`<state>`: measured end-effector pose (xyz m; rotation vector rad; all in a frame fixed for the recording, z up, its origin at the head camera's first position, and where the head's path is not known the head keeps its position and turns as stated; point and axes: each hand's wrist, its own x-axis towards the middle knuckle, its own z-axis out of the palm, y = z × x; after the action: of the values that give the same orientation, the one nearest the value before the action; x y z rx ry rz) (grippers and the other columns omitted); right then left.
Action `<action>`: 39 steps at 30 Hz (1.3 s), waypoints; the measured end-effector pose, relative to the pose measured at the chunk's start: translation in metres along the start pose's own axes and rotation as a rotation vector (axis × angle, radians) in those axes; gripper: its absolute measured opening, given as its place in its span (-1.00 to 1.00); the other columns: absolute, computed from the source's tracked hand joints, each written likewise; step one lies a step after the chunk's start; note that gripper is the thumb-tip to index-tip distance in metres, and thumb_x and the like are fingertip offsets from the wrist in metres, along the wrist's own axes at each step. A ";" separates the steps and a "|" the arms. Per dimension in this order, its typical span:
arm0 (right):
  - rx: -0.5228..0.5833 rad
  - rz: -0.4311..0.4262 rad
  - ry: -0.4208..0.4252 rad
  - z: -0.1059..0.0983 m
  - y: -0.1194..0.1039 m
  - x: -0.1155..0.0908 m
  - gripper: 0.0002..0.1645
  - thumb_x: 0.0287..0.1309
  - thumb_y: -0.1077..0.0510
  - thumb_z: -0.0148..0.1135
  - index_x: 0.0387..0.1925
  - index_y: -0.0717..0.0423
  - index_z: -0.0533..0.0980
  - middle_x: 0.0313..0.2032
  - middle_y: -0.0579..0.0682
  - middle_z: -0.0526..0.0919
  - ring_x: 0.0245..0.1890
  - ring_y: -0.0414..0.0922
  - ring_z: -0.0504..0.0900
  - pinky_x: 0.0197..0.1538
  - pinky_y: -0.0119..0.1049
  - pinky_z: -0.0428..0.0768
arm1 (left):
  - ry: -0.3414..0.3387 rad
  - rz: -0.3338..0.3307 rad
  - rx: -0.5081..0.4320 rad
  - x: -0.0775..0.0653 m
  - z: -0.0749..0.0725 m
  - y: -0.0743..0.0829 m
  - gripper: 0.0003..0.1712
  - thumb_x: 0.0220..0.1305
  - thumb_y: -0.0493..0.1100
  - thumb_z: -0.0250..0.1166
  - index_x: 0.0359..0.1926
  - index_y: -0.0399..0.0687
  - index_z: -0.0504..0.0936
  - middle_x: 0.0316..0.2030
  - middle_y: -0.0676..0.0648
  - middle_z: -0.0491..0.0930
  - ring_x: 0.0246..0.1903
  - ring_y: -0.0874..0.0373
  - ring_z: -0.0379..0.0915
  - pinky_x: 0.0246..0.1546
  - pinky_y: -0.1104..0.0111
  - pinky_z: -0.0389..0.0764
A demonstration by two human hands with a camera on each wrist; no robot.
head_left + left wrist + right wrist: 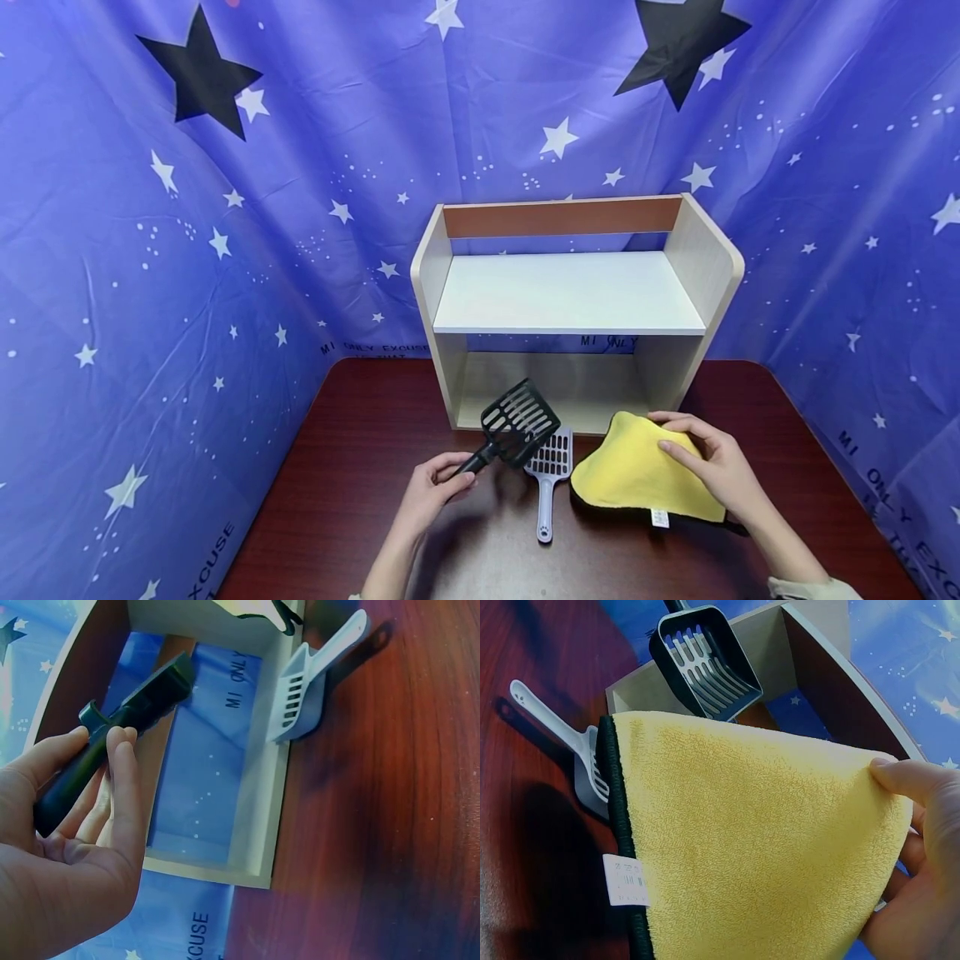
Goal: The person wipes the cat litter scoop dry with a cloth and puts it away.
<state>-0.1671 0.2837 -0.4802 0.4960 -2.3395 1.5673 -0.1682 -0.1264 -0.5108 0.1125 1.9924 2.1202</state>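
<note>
My left hand (437, 487) grips the handle of a black slotted litter scoop (521, 417), raised over the table with its head toward the shelf. In the left wrist view the thumb and fingertips close round that black handle (71, 784). A yellow cloth (637, 471) with a dark edge and a white tag (625, 880) hangs from my right hand (712, 467), which pinches it between thumb and fingers at its right side. Between the hands, a grey-white litter scoop (546, 508) lies on the table, its head partly behind the black scoop.
A pale two-level shelf unit (570, 292) stands at the back of the dark red wooden table (360, 467). Its lower front edge is close behind the scoops and cloth. Blue star-patterned curtains (300, 208) surround the table at the back and sides.
</note>
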 end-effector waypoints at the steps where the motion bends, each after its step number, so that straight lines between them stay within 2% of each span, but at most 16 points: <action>1: 0.002 -0.004 -0.003 0.001 0.000 0.000 -0.84 0.23 0.42 0.24 -0.17 0.21 0.59 0.06 -0.21 0.67 0.11 -0.45 0.58 -0.05 -0.66 0.52 | -0.003 0.001 0.003 0.000 0.000 0.001 -0.51 0.24 -0.36 0.33 0.16 -0.51 0.49 -0.16 -0.16 0.76 -0.25 0.26 0.70 -0.10 0.34 0.72; 5: 0.030 -0.017 -0.015 0.003 -0.003 0.003 -0.83 0.22 0.44 0.24 -0.18 0.22 0.58 0.08 -0.22 0.67 0.13 -0.43 0.58 -0.01 -0.66 0.51 | -0.026 0.007 0.012 -0.001 0.001 0.003 -0.51 0.24 -0.34 0.34 0.16 -0.51 0.50 -0.12 -0.22 0.74 -0.24 0.25 0.69 -0.12 0.37 0.72; 8: 0.082 -0.041 -0.045 0.005 -0.005 0.004 -0.83 0.22 0.47 0.20 -0.19 0.25 0.55 0.14 -0.09 0.66 0.18 -0.40 0.56 0.02 -0.64 0.52 | -0.049 0.010 0.014 -0.001 0.002 0.003 -0.51 0.25 -0.34 0.33 0.16 -0.52 0.49 -0.09 -0.30 0.72 -0.24 0.25 0.70 -0.13 0.38 0.72; 12: 0.191 -0.086 -0.112 0.009 -0.008 0.006 -0.82 0.25 0.53 0.11 -0.18 0.29 0.47 0.24 0.10 0.58 0.27 -0.34 0.52 0.08 -0.61 0.52 | -0.066 0.004 0.010 0.000 0.002 0.002 -0.51 0.26 -0.33 0.33 0.15 -0.52 0.49 -0.09 -0.30 0.72 -0.23 0.24 0.70 -0.15 0.40 0.72; 17: 0.293 -0.207 -0.173 0.014 -0.013 0.011 -0.75 0.24 0.60 0.00 -0.14 0.32 0.41 0.27 0.31 0.50 0.35 -0.23 0.46 0.26 -0.57 0.42 | -0.074 -0.005 0.017 -0.001 0.002 0.002 -0.51 0.24 -0.32 0.35 0.14 -0.49 0.51 -0.08 -0.31 0.72 -0.22 0.23 0.71 -0.12 0.34 0.72; 19: 0.312 -0.260 -0.188 0.016 -0.015 0.013 -0.72 0.22 0.63 -0.04 -0.13 0.35 0.39 0.24 0.35 0.51 0.38 -0.18 0.42 0.33 -0.56 0.35 | -0.081 -0.006 0.023 -0.001 0.002 0.002 -0.51 0.24 -0.32 0.35 0.14 -0.49 0.51 -0.11 -0.23 0.74 -0.22 0.23 0.70 -0.11 0.32 0.73; 21: 0.321 -0.277 -0.195 0.018 -0.017 0.014 -0.71 0.21 0.65 -0.07 -0.12 0.37 0.37 0.22 0.28 0.55 0.40 -0.16 0.41 0.36 -0.55 0.32 | -0.088 -0.005 0.024 -0.001 0.003 0.003 -0.51 0.24 -0.31 0.35 0.14 -0.50 0.50 -0.17 -0.10 0.77 -0.22 0.23 0.70 -0.11 0.33 0.72; 24: 0.296 -0.245 -0.189 0.020 -0.020 0.015 -0.73 0.24 0.63 -0.08 -0.12 0.35 0.34 0.19 0.03 0.62 0.36 -0.22 0.45 0.30 -0.56 0.39 | -0.096 -0.007 0.020 -0.002 0.003 0.004 -0.50 0.24 -0.31 0.35 0.15 -0.50 0.50 -0.25 0.08 0.77 -0.22 0.26 0.69 -0.13 0.38 0.72; 27: 0.269 -0.216 -0.177 0.022 -0.024 0.014 -0.75 0.27 0.61 -0.09 -0.10 0.35 0.33 0.13 -0.16 0.61 0.24 -0.30 0.54 0.10 -0.59 0.49 | -0.100 -0.009 0.016 -0.002 0.004 0.006 -0.51 0.24 -0.31 0.35 0.15 -0.50 0.50 -0.28 0.14 0.76 -0.23 0.28 0.68 -0.15 0.41 0.71; 29: 0.235 -0.239 -0.155 0.024 -0.026 0.014 -0.74 0.27 0.61 -0.08 -0.07 0.38 0.33 0.08 -0.16 0.58 0.12 -0.34 0.56 -0.02 -0.58 0.49 | -0.102 -0.010 0.013 -0.002 0.004 0.006 -0.51 0.24 -0.31 0.35 0.15 -0.49 0.50 -0.27 0.12 0.76 -0.23 0.27 0.68 -0.15 0.41 0.71; 33: 0.125 -0.265 -0.101 0.028 -0.030 0.014 -0.70 0.27 0.58 -0.01 0.00 0.35 0.38 -0.04 -0.14 0.50 -0.09 -0.29 0.46 -0.14 -0.51 0.43 | -0.108 -0.007 0.010 -0.002 0.005 0.007 -0.51 0.24 -0.31 0.35 0.15 -0.49 0.50 -0.25 0.07 0.77 -0.23 0.27 0.69 -0.15 0.41 0.71; 37: 0.023 -0.204 -0.101 0.029 -0.035 0.017 -0.68 0.31 0.50 0.05 0.03 0.21 0.41 -0.12 -0.16 0.49 -0.22 -0.28 0.46 -0.23 -0.46 0.44 | -0.116 0.000 0.019 -0.001 0.006 0.008 -0.51 0.25 -0.30 0.35 0.15 -0.48 0.51 -0.19 -0.06 0.77 -0.21 0.25 0.69 -0.14 0.40 0.71; 39: -0.002 -0.164 -0.128 0.030 -0.036 0.020 -0.70 0.34 0.45 0.05 0.03 0.15 0.41 -0.16 -0.16 0.47 -0.30 -0.27 0.48 -0.29 -0.42 0.46 | -0.120 0.005 0.024 -0.001 0.007 0.009 -0.52 0.26 -0.29 0.35 0.15 -0.47 0.51 -0.12 -0.20 0.75 -0.19 0.23 0.69 -0.12 0.38 0.72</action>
<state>-0.1705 0.2412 -0.4532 0.7873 -2.3239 1.4989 -0.1663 -0.1200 -0.5012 0.2428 1.9506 2.0419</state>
